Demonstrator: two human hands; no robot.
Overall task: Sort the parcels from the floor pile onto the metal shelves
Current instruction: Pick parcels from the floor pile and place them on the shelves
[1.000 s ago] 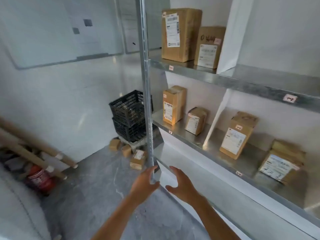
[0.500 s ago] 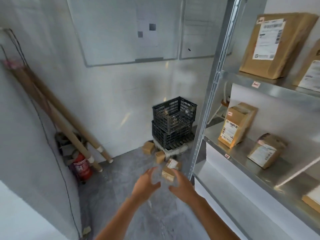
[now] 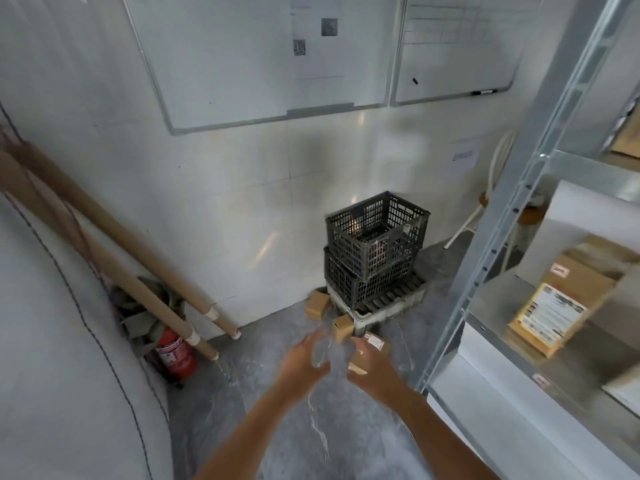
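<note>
Hovering over the floor [image 3: 242, 427] pile, left hand [image 3: 304, 362] and right hand [image 3: 372, 370] held apart, fingers [image 3: 360, 353] spread and loose, gripping nothing, likely set to scoop a box. Labelled parcel [image 3: 379, 342] lies just beyond the right fingers, probably untouched (blurry), at the floor's far edge by the stacked crates [image 3: 375, 244].

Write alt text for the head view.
The left hand and right hand, both open, reach toward parcels on the floor beside stacked black crates. At right, a metal shelf holds a labelled parcel; at left, cardboard tubes and an extinguisher.
</note>
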